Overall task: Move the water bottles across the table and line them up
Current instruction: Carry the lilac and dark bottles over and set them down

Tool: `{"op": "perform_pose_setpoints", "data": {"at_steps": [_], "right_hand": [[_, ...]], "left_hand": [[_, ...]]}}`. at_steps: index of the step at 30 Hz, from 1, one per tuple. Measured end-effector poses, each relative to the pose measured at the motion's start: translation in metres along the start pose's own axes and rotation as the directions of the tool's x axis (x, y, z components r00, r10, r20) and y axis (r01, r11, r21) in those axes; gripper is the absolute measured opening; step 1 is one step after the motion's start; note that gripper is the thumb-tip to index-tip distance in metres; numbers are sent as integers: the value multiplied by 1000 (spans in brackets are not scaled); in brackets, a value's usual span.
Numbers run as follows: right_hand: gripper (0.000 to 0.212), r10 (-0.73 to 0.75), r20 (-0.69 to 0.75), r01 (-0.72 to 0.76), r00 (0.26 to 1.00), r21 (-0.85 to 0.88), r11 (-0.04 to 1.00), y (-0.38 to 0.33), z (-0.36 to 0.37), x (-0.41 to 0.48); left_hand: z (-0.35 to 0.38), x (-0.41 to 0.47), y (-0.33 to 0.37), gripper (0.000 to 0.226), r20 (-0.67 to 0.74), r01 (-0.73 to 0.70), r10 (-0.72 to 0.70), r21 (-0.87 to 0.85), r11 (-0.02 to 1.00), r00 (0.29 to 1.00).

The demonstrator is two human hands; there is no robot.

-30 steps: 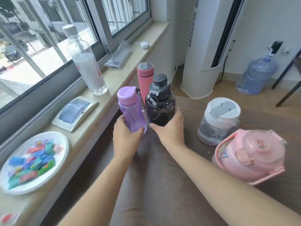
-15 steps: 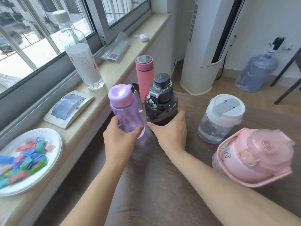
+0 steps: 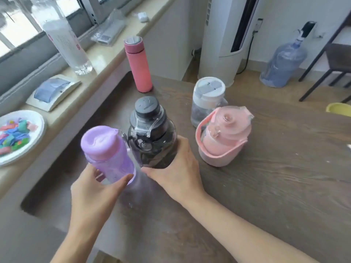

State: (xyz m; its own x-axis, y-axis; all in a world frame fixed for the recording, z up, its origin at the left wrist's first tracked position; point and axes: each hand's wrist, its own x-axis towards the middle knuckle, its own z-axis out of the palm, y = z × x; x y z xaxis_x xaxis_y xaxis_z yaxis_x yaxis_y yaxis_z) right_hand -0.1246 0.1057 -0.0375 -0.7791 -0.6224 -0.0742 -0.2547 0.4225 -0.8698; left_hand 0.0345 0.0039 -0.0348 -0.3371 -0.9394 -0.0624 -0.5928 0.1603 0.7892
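Observation:
My left hand (image 3: pixel 95 194) grips the base of a purple bottle (image 3: pixel 106 154), which is raised off the brown table (image 3: pixel 266 186) and tilts toward me. My right hand (image 3: pixel 178 173) is wrapped around the lower part of a dark bottle with a black cap (image 3: pixel 152 133), right beside the purple one. A pink flask (image 3: pixel 138 65) stands upright at the table's far edge. To the right stand a clear bottle with a white lid (image 3: pixel 207 99) and, in front of it, a squat pink bottle (image 3: pixel 224 137).
On the windowsill to the left: a large clear plastic bottle (image 3: pixel 62 37), a white gadget (image 3: pixel 53 90), a paper plate of coloured bits (image 3: pixel 19 133). A white tower appliance (image 3: pixel 226 35), a blue water jug (image 3: pixel 283 65) and a dark chair frame (image 3: pixel 326 59) stand beyond the table.
Both hands have drawn the purple and dark bottles toward me, away from the pink flask. The purple bottle has lifted and tilted. The view has shifted downward.

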Motion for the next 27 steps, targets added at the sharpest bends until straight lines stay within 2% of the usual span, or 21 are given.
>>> {"op": "perform_pose_setpoints", "data": {"at_steps": [4, 9, 14, 21, 27], "right_hand": [[92, 17, 70, -17, 997, 0, 1000, 23, -47, -49], [93, 78, 75, -78, 994, -2, 997, 60, -109, -106], [87, 155, 35, -154, 987, -29, 988, 103, -180, -147], [92, 279, -172, -287, 945, -29, 957, 163, -290, -195], [92, 385, -416, -403, 824, 47, 914, 230, -376, -236]], "left_hand": [[7, -65, 8, 46, 24, 45, -46, 47, 998, 999], [36, -126, 28, 61, 97, 68, -75, 66, 995, 992], [87, -171, 57, 64, 187, 6, -21, 78, 997, 982], [184, -231, 130, 48, 402, -187, 177, -17, 982, 898], [276, -294, 197, 48, 573, -272, 316, -164, 948, 756]]}}
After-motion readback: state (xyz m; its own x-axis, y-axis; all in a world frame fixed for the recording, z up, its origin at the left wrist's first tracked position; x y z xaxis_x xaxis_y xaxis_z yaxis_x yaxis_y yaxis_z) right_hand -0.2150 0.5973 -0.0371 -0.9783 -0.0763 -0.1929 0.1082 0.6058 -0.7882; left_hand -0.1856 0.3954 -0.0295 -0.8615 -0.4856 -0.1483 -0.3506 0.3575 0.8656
